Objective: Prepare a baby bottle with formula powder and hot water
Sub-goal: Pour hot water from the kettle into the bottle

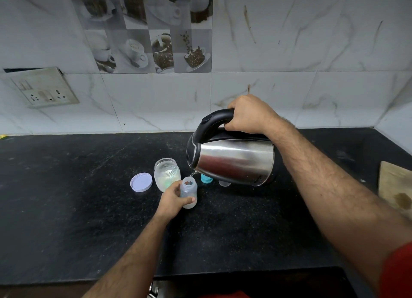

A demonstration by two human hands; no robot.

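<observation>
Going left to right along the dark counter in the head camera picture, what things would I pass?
Lilac lid → open powder jar → baby bottle gripped by the left hand → blue cap → steel kettle, tipped by the right hand → wooden board at the right edge.

- A home kitchen.
- Black speckled stone tabletop runs along a wall of white marbled tiles.
- Decorative tiles picture coffee cups and beans.
- A wall socket plate; a steel electric kettle.
</observation>
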